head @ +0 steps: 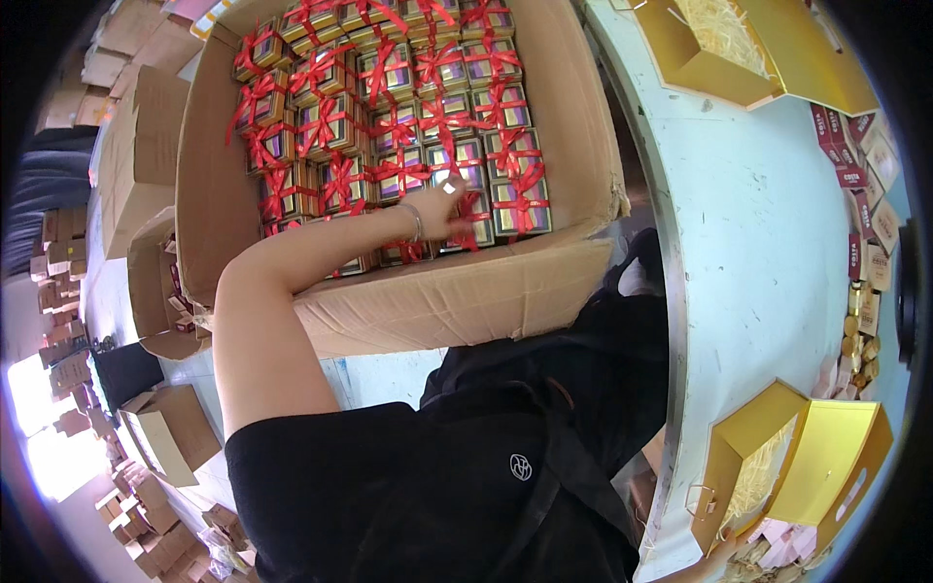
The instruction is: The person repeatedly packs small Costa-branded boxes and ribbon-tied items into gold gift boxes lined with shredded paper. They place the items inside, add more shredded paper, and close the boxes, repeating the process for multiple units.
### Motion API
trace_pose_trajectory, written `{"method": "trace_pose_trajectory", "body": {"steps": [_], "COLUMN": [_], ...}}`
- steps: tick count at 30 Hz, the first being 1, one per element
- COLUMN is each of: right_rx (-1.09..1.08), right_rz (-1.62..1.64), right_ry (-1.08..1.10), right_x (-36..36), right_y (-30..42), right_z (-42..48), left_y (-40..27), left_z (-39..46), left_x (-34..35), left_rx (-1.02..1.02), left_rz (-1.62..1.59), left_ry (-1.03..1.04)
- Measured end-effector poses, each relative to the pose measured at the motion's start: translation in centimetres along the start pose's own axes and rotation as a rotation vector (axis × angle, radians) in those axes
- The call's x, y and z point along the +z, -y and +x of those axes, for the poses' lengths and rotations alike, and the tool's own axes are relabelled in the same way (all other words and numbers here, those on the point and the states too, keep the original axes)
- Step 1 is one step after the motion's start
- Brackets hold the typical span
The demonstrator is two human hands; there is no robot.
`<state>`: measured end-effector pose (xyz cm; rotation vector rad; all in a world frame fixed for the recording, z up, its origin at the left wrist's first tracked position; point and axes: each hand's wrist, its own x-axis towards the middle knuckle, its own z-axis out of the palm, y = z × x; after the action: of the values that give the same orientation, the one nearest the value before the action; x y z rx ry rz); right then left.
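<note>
My left hand (439, 208), with a bracelet at the wrist, reaches down into a large cardboard carton (452, 306). Its blurred fingers are at a small ribbon-tied gift box (477, 227) in the near row; whether they grip it cannot be told. Rows of similar boxes (386, 69) with red ribbon bows fill the carton. At the lower right rim, part of what seems to be my right hand (718, 550) is beside an open gold gift box (758, 466) holding pale shredded filler. Its fingers are mostly hidden.
Along my right runs a pale table (751, 255) with a metal edge. Another open gold box (721, 58) stands at its far end, and small maroon packets (849, 175) line its far side. Cartons (146, 160) stand on the floor to the left.
</note>
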<state>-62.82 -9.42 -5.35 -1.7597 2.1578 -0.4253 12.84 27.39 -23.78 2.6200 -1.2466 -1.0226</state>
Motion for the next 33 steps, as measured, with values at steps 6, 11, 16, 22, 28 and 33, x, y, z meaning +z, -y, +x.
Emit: {"method": "trace_pose_trajectory", "body": {"steps": [6,11,16,22,28,33], "right_rx": [0.005,0.014,0.005,-0.077,-0.615,-0.504], "right_rz": [-0.060,-0.081,-0.079,-0.159,0.108,0.918], "right_ry": [-0.001,-0.010,-0.017,-0.072,-0.482,0.182], "right_x": [-0.7,-1.1,-0.9,-1.9,-3.5,-0.2], "right_y": [-0.2,-0.6,-1.5,-3.0,9.5,20.5], "right_z": [1.1,1.5,1.8,1.4,-5.3,-11.2], "left_y": [7.9,8.6,10.6,1.7,-14.6,-35.2], "left_z": [-0.2,0.4,-0.5,-4.2,-3.3,-3.7], "left_x": [0.6,-2.6,-10.0,-21.3,-24.1,-19.8], "left_rx": [-0.079,-0.044,-0.135,0.301,0.789,0.961], "left_rz": [-0.253,-0.205,-0.833,-1.194,-1.470,-1.647], "left_ry": [0.070,0.344,0.130,-0.157,-0.081,0.225]}}
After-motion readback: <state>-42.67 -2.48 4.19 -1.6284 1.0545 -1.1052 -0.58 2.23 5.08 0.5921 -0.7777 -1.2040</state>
